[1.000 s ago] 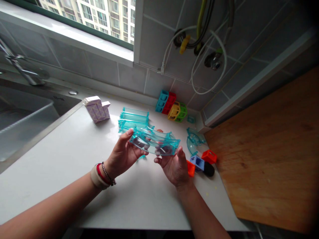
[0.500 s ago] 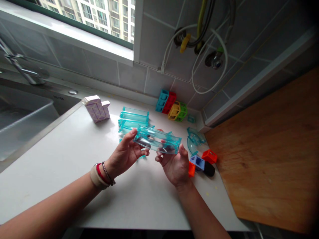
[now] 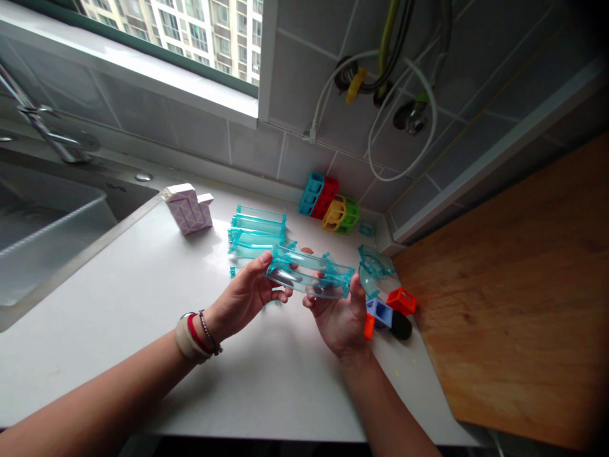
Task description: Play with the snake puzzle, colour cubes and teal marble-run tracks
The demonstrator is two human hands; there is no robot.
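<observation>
Between my two hands, above the white counter, I hold a clear teal plastic track piece [image 3: 311,273], long and slightly tilted down to the right. My left hand [image 3: 254,285] grips its left end, thumb on top and fingers beneath. At the right end, my right hand [image 3: 337,311] has its thumb against the edge and its fingers under the piece, partly seen through it. Behind my left hand lie several similar teal track pieces [image 3: 259,222] side by side. Curved teal pieces [image 3: 375,266] rest to the right of my right hand.
Blue, red, yellow and green hollow blocks [image 3: 323,198] stand by the wall. Orange and purple blocks [image 3: 380,312] and a black oval object [image 3: 401,325] lie at right. A patterned box [image 3: 188,209] stands near the sink [image 3: 52,222]. A wooden board [image 3: 514,285] borders the counter's right side.
Both hands and the held track piece have shifted slightly right in view. The grip looks the same, and the things on the counter appear unmoved apart from a small camera shift.
</observation>
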